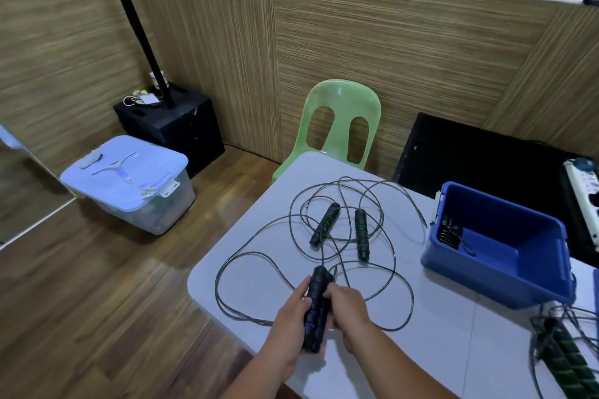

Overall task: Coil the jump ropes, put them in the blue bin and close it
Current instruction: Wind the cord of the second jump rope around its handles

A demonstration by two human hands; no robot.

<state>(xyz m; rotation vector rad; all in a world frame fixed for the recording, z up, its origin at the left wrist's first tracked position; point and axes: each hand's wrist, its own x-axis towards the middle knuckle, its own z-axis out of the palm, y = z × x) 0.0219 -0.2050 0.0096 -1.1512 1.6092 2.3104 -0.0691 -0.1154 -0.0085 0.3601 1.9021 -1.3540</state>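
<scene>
Both hands grip a pair of black handles with blue rings (316,308), held together upright over the white table (431,343). My left hand (291,317) wraps them from the left and my right hand (348,308) from the right. Their thin black cord (227,272) lies in loose loops on the table. A second rope's two black handles with green rings (325,227) (361,233) lie apart further back among tangled cord. The blue bin (505,269) stands open at the right, with one coiled rope (450,232) in its left end.
A green plastic chair (340,126) stands behind the table. On the floor at left is a clear storage box with a pale lid (129,178) and a black cube (171,123). More ropes (564,353) lie at the table's right edge, near a power strip (586,197).
</scene>
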